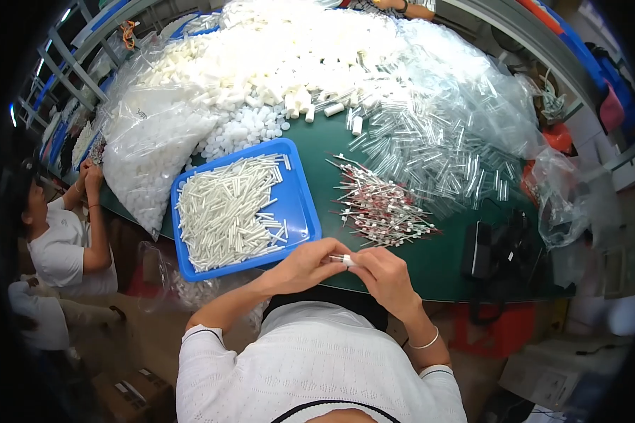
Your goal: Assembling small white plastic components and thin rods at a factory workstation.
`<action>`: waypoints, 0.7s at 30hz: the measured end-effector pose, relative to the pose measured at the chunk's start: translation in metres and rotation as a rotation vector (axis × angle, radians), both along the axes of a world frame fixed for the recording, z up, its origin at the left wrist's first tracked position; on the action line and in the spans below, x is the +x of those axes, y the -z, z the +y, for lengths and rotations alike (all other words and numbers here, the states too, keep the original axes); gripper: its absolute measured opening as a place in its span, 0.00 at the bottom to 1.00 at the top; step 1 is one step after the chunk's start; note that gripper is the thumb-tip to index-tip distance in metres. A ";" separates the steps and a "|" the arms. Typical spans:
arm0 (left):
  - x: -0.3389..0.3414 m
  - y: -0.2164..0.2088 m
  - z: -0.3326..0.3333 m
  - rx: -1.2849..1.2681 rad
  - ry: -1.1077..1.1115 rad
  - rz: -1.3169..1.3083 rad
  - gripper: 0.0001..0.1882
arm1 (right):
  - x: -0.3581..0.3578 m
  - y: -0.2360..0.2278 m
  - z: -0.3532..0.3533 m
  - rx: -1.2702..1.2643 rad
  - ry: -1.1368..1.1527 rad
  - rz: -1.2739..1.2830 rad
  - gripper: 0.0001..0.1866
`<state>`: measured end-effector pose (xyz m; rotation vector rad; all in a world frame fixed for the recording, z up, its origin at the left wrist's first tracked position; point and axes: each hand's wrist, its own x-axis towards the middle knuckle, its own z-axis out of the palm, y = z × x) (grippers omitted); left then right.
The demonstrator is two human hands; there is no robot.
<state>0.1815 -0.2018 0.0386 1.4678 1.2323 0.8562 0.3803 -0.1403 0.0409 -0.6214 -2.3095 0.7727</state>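
Dark marks on the bag (pixel 155 148) are too small to be read. At the desk's (pixel 441 271) near edge, a clear tube (pixel 337 258) is pinched by the left hand (pixel 310 265), its fingers curled; the white piece (pixel 348 261) at its end is gripped by the right hand's (pixel 385 276) bunched fingertips. Slim, matte white rods (pixel 226 211) are heaped in the smooth blue tray (pixel 302 204) at the near left edge. Thin red-and-white wires (pixel 381 204) are piled mid-desk; glossy glass-like tubes (pixel 437 151) are strewn toward the far right corner.
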 end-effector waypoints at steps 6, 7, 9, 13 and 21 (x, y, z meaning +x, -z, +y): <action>-0.012 -0.001 0.004 -0.042 0.075 0.084 0.11 | 0.011 -0.019 0.004 -0.306 0.030 -0.083 0.20; -0.013 -0.002 0.005 -0.049 0.042 0.019 0.11 | 0.023 -0.016 0.009 -0.467 0.061 -0.054 0.17; -0.008 -0.006 0.005 -0.068 0.068 0.019 0.11 | 0.023 0.001 0.008 -0.665 0.020 0.028 0.12; 0.003 0.002 0.004 -0.062 -0.009 -0.030 0.14 | -0.003 0.000 0.001 -0.724 -0.040 0.155 0.08; 0.011 0.012 -0.002 -0.018 -0.016 0.022 0.17 | 0.000 -0.003 -0.010 -0.693 -0.100 0.069 0.10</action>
